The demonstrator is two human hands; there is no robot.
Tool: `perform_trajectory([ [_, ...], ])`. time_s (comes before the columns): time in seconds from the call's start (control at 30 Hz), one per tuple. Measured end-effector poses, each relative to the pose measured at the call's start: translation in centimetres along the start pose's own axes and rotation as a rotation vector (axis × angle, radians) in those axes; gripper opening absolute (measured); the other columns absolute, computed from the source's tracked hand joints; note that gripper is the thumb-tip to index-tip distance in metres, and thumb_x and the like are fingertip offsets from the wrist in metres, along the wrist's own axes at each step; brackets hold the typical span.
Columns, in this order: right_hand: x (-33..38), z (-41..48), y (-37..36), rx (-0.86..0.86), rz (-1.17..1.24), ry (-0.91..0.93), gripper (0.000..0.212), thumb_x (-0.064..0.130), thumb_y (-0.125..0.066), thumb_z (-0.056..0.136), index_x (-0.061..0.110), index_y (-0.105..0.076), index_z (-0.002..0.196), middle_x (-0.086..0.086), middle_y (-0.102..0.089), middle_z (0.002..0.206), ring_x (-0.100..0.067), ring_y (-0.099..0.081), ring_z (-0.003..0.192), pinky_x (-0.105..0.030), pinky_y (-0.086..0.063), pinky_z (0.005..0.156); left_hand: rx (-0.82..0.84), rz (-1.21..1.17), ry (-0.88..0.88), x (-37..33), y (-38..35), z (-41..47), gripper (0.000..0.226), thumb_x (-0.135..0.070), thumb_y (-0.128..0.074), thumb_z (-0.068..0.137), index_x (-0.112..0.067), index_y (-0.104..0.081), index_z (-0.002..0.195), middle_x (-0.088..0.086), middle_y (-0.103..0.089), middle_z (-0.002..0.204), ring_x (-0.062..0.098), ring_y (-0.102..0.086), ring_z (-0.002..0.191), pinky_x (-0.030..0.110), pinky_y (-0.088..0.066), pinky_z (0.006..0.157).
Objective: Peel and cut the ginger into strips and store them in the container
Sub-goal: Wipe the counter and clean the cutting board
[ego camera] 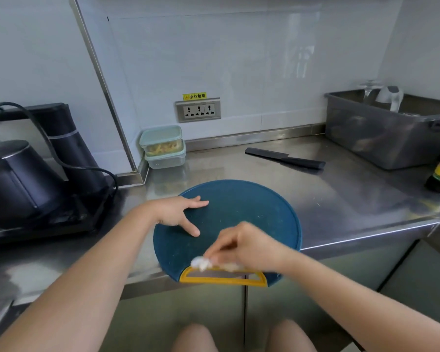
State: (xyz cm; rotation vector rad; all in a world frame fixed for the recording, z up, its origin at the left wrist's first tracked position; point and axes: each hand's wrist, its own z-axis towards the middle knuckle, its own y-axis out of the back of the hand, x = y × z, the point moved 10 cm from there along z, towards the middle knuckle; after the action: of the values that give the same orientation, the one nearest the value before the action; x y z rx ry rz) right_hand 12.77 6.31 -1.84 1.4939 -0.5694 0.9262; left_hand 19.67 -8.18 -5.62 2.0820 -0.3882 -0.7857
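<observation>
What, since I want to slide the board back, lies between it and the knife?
Only bare steel counter lies between the board and the knife, as the head view shows.

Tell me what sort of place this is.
Most likely a kitchen, possibly a commercial one: a stainless steel counter, a blue cutting board with a black knife behind it, and an electric kettle on the left.

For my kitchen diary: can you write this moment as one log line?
left hand: resting on round blue cutting board; right hand: pinching crumpled white tissue by yellow handle; black knife: on steel counter
</observation>
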Motion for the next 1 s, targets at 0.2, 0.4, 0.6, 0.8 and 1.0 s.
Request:
perform_trajectory([
  [0.2, -8.3, 0.6, 11.8, -0.637, -0.278, -0.434, 0.017, 0.017, -0.062, 0.095, 0.011, -0.074, 0.105, -0.009, -0.072, 0.100, -0.016, -0.062, 0.078, -0.015, -0.046, 0.067, -0.010, -0.005, 0.003, -0.2, -0.1, -0.3, 0.090, -0.043, -0.077, 0.073, -0.049, -0.021, 0.144, -0.027, -0.005, 0.154, 0.012, -0.014, 0.144, 0.040, -0.018, 0.116],
  [0.4, 0.8, 1.5, -2.4, -0.251, -0.201, -0.072, 0.016, 0.018, -0.064, 0.092, 0.014, -0.077, 0.100, 0.011, -0.056, 0.077, 0.000, -0.054, 0.068, -0.006, -0.037, 0.066, -0.024, -0.035, -0.001, 0.2, -0.1, 0.1, 0.092, -0.045, -0.078, 0.072, -0.050, -0.021, 0.143, -0.028, -0.004, 0.154, 0.011, -0.011, 0.144, 0.039, -0.016, 0.117],
  [0.6, -0.5, -1.5, 4.3, -0.566, -0.256, -0.072, 0.014, 0.014, -0.067, 0.090, 0.014, -0.076, 0.099, 0.002, -0.058, 0.089, -0.011, -0.055, 0.074, -0.014, -0.038, 0.071, -0.083, -0.131, -0.053, 0.8, -0.1, -0.7, 0.085, -0.047, -0.075, 0.071, -0.043, -0.030, 0.143, -0.023, -0.012, 0.154, 0.009, -0.016, 0.143, 0.034, -0.017, 0.116],
  [0.8, -8.3, -4.6, 12.9, -0.722, -0.395, -0.419, 0.018, 0.011, -0.058, 0.093, 0.014, -0.072, 0.103, -0.010, -0.066, 0.100, -0.019, -0.060, 0.072, -0.012, -0.042, 0.057, -0.119, -0.144, 0.025, 3.8, 2.2, -3.2, 0.076, -0.023, -0.076, 0.078, -0.036, -0.036, 0.142, -0.006, -0.027, 0.154, 0.015, -0.024, 0.142, 0.032, -0.019, 0.116],
  [1.0, -5.2, -0.3, 7.4, -0.567, -0.555, -0.445, 0.023, 0.016, -0.048, 0.098, 0.008, -0.069, 0.104, -0.011, -0.060, 0.106, -0.024, -0.057, 0.086, -0.025, -0.039, 0.070, 0.086, 0.058, 0.101, 6.4, -0.5, -5.5, 0.120, -0.050, -0.081, 0.054, -0.042, -0.006, 0.148, -0.023, 0.007, 0.154, 0.006, -0.001, 0.144, 0.030, -0.007, 0.118],
])
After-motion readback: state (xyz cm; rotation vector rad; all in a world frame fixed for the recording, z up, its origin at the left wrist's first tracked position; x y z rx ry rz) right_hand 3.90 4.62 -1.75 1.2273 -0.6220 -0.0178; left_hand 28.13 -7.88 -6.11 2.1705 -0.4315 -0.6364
